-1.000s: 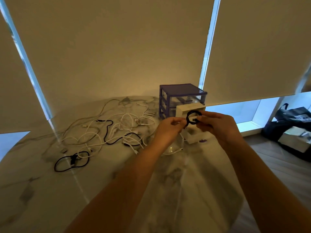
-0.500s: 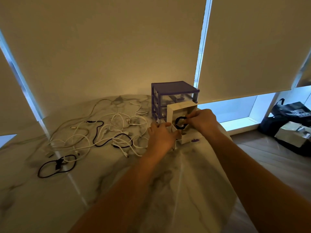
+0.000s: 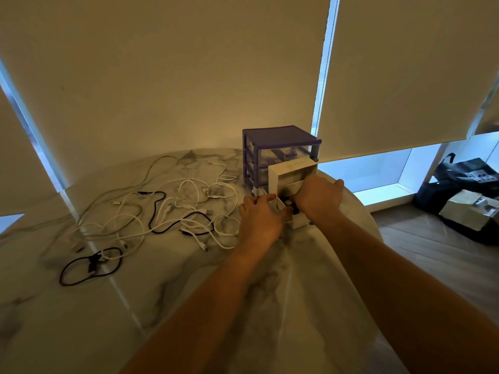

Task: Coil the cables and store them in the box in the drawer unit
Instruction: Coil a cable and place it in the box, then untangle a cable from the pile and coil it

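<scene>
At the white box in front of the drawer unit, right hand pinches a small black coiled cable at the opening; left hand grips the box edge. Loose cables sprawl on worktop to the left. Judged light, limp and springy, so hold across the loops.

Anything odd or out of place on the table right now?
Mostly the loose cables: white and black leads lie tangled across the marble table, uncoiled. The white box sits outside the purple drawer unit, lid up.
</scene>
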